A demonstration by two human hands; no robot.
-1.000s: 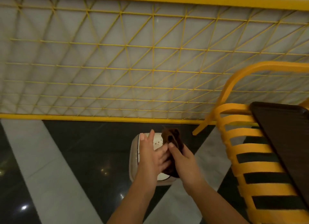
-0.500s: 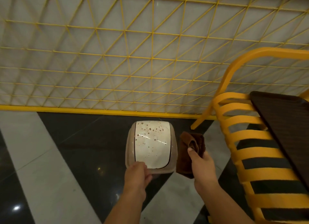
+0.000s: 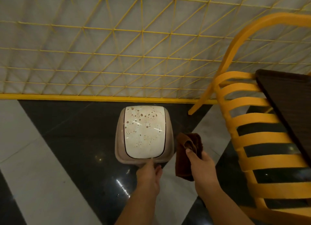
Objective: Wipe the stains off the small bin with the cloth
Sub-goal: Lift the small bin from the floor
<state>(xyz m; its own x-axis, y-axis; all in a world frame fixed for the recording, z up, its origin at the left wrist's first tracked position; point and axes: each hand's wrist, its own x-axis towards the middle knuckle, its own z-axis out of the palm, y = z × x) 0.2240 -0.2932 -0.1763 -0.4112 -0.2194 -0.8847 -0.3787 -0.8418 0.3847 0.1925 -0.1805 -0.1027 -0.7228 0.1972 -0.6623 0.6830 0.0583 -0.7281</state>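
My left hand (image 3: pixel 149 176) has come off the lid and is now steadying the small beige bin with the white spotted lid (image 3: pixel 143 132) at its near rim, fingers curled there. My right hand (image 3: pixel 201 164) is pinching the brown cloth (image 3: pixel 188 150) beside the bin, so the stains are all uncovered but I am not yet wiping.

bin (image 3: pixel 144 134) left of cloth (image 3: pixel 188 155), chair (image 3: pixel 262 140) right

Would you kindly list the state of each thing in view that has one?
small bin: upright on the floor, white lid shut and spotted with brown stains.
cloth: bunched, off the bin.
left hand: touches the bin's near edge.
right hand: grips the cloth.
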